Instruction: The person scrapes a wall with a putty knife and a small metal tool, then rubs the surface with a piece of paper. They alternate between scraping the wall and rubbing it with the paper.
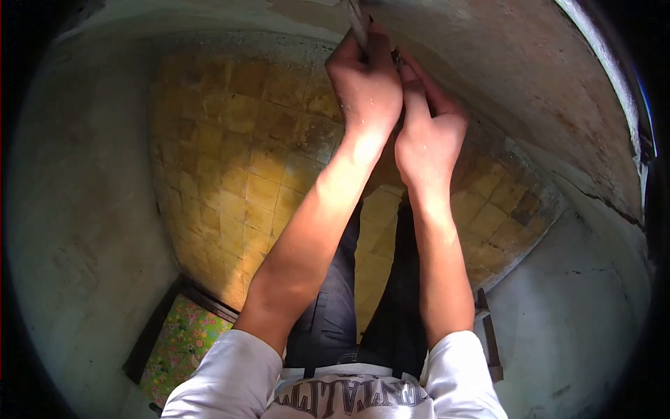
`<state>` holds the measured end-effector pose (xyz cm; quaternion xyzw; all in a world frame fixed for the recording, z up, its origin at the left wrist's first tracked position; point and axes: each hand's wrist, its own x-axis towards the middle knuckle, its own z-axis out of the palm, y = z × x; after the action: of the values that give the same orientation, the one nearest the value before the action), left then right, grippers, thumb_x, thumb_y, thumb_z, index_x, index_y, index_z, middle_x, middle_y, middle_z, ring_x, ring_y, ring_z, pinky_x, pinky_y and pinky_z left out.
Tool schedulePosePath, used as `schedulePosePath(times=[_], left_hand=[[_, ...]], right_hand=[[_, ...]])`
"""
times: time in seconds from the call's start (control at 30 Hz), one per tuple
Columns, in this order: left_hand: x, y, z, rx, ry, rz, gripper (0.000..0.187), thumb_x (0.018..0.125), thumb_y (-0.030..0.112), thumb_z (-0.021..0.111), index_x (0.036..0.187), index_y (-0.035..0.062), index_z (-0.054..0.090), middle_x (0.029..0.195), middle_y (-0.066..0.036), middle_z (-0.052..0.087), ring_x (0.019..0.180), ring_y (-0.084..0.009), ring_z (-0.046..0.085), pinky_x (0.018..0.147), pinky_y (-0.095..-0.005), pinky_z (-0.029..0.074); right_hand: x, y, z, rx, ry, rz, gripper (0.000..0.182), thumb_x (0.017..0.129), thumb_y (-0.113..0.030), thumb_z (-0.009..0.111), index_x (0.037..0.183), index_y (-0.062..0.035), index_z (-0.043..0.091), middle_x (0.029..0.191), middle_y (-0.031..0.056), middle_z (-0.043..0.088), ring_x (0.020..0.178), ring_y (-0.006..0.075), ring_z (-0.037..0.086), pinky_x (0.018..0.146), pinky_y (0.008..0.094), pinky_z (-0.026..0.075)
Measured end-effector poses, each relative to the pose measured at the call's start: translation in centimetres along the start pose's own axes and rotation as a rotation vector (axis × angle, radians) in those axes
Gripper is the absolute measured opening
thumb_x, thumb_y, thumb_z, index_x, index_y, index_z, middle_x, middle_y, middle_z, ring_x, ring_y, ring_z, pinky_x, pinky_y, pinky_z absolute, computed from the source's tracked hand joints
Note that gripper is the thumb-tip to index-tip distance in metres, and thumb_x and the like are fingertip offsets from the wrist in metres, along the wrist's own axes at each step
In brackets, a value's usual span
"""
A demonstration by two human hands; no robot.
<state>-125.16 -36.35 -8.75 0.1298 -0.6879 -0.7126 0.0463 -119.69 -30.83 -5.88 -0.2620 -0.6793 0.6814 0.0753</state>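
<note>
Both my arms reach up to the wall at the top of the view, the hands side by side. My left hand (366,87) is closed around a thin grey cord-like length (357,24), which runs up out of the picture. Just to its right, my right hand (433,133) has its thumb and fingers drawn together at a small dark piece (397,59) beside the left hand's fingers. I cannot tell what that piece is. White specks dot the backs of both hands.
A worn plaster wall (516,63) rises in front, with a crack at the right. Yellow floor tiles (237,160) lie below. A chair with a green floral seat (185,339) stands at lower left, and a wooden furniture edge (490,339) shows at lower right.
</note>
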Motion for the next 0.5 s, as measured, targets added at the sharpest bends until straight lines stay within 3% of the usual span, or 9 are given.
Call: schedulePosePath(times=[0.07, 0.1, 0.17, 0.37, 0.47, 0.5], left_hand=[[-0.2, 0.1, -0.4, 0.050, -0.019, -0.008, 0.021, 0.095, 0.011, 0.053, 0.086, -0.0070, 0.060, 0.067, -0.004, 0.060, 0.065, -0.0092, 0.050, 0.058, -0.0310, 0.043], [-0.7, 0.2, -0.4, 0.044, -0.023, -0.023, 0.020, 0.096, 0.012, 0.053, 0.099, -0.0060, 0.060, 0.078, -0.005, 0.062, 0.073, -0.0089, 0.052, 0.065, -0.0286, 0.044], [-1.7, 0.5, -0.1, 0.018, -0.031, -0.045, 0.035, 0.096, 0.015, 0.055, 0.125, -0.0039, 0.060, 0.101, -0.008, 0.068, 0.089, -0.0083, 0.055, 0.077, -0.0237, 0.046], [-2.5, 2.3, 1.3, 0.108, -0.058, -0.084, 0.035, 0.095, 0.014, 0.054, 0.123, -0.0071, 0.059, 0.103, -0.009, 0.068, 0.090, -0.0102, 0.056, 0.079, -0.0262, 0.046], [-2.6, 1.6, 1.6, 0.076, 0.014, 0.066, 0.023, 0.096, 0.011, 0.050, 0.093, -0.0082, 0.062, 0.072, -0.008, 0.064, 0.070, -0.0099, 0.054, 0.064, -0.0302, 0.046], [-2.7, 1.5, 1.7, 0.048, 0.029, 0.055, 0.023, 0.096, 0.011, 0.050, 0.091, -0.0081, 0.061, 0.071, -0.008, 0.064, 0.069, -0.0098, 0.053, 0.063, -0.0303, 0.045]], right_hand=[[-0.6, -0.4, -0.1, 0.008, -0.024, 0.042, 0.029, 0.094, -0.012, 0.055, 0.119, -0.0012, 0.066, 0.110, 0.0125, 0.069, 0.103, 0.0144, 0.059, 0.094, 0.0272, 0.043], [-1.1, -0.5, -0.4, 0.014, -0.005, 0.033, 0.030, 0.093, -0.012, 0.055, 0.118, -0.0004, 0.066, 0.107, 0.0142, 0.069, 0.101, 0.0150, 0.061, 0.092, 0.0277, 0.045], [-1.6, -1.0, -0.8, 0.020, 0.031, -0.003, 0.032, 0.091, -0.013, 0.056, 0.118, 0.0013, 0.065, 0.103, 0.0175, 0.071, 0.095, 0.0164, 0.064, 0.087, 0.0288, 0.048], [-0.9, -1.4, -2.1, -0.003, 0.044, -0.040, 0.031, 0.091, -0.010, 0.055, 0.117, 0.0031, 0.065, 0.104, 0.0179, 0.071, 0.097, 0.0168, 0.064, 0.088, 0.0284, 0.048], [-0.9, -1.3, -2.6, -0.018, -0.019, -0.046, 0.032, 0.090, -0.013, 0.055, 0.117, 0.0033, 0.065, 0.105, 0.0199, 0.070, 0.098, 0.0178, 0.065, 0.089, 0.0288, 0.048], [-0.7, -1.4, -3.0, -0.023, -0.043, -0.043, 0.033, 0.090, -0.014, 0.055, 0.117, 0.0034, 0.065, 0.105, 0.0206, 0.070, 0.098, 0.0182, 0.065, 0.089, 0.0290, 0.047]])
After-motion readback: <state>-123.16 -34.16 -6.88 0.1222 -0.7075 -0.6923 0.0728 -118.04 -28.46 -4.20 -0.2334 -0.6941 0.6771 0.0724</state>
